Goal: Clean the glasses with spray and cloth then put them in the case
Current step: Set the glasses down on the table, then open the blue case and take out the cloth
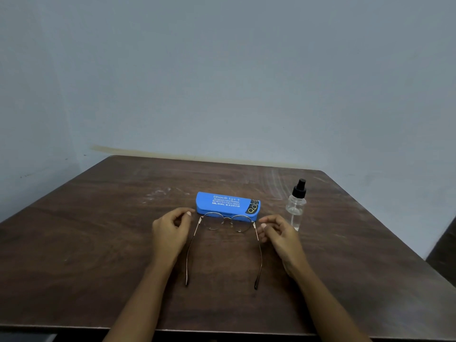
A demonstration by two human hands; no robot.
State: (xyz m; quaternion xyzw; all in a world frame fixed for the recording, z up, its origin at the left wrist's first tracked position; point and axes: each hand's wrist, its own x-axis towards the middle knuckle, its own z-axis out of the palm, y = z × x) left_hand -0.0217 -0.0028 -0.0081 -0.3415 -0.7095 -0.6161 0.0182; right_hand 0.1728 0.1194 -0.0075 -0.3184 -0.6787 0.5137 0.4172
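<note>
Your left hand point(170, 230) and right hand point(278, 235): fingers loosely curled beside the glasses point(227, 222), pinching nothing. Pinch both temples near hinges, stay off lenses, lift level.

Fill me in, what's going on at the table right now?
A person's left hand and right hand flank the glasses, fingers loosely curled near the hinges, apparently not gripping them. The glasses lie on the table, arms unfolded toward the person. The blue case sits closed just behind them; the spray bottle stands upright to the right, untouched. No cloth is in view.
</note>
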